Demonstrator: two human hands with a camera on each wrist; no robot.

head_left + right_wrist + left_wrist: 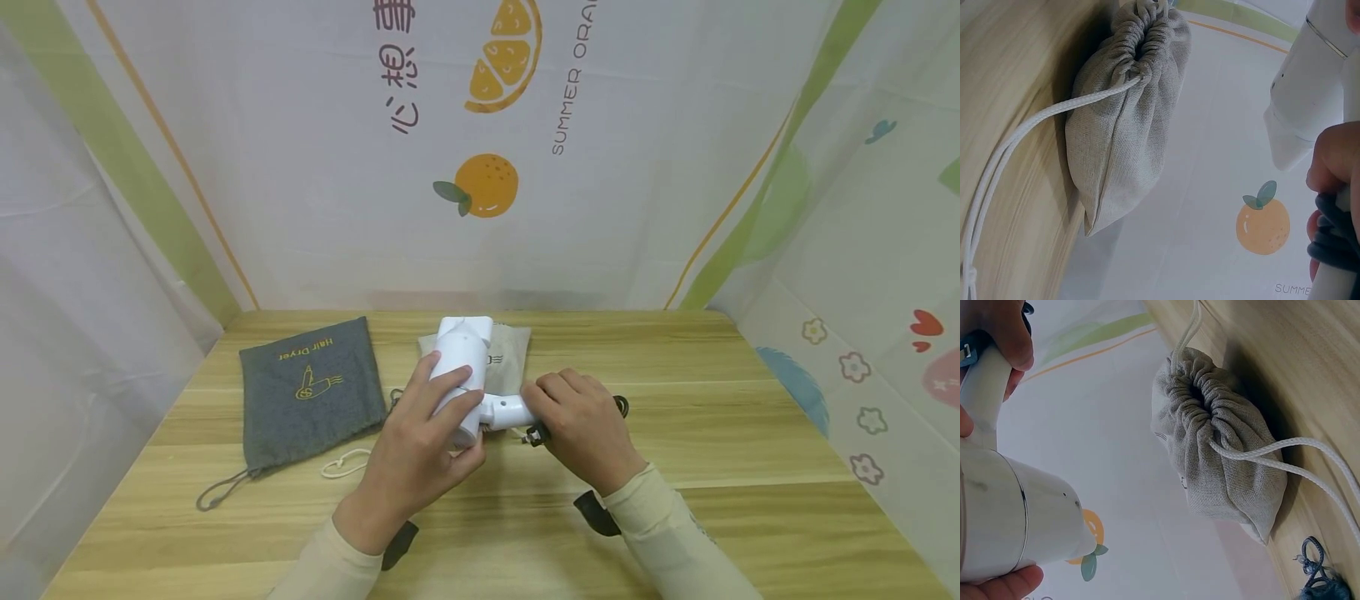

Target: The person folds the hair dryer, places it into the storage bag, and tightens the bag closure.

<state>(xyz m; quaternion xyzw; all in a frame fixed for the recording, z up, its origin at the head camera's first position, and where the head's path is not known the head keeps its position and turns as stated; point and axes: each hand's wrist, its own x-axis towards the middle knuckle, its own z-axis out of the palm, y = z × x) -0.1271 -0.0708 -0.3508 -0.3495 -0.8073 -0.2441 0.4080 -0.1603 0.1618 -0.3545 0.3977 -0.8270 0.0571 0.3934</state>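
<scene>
A white hair dryer (463, 354) is held up over the table by both hands. My left hand (416, 446) grips its barrel, fingers spread across the top and the thumb on the near side. The handle (510, 412) is in my right hand (583, 423), which closes round it where a dark cord (1330, 240) is wound about it. Behind the dryer stands a beige drawstring bag (1229, 469), its gathered neck drawn nearly closed and white cords trailing from it. The dryer's barrel covers part of this bag in the head view.
A grey drawstring pouch (311, 417) marked "Hair Dryer" lies flat at the left of the wooden table (712, 450), its cord loop (221, 492) toward the front. A white curtain (337, 208) printed with oranges hangs behind the table's far edge.
</scene>
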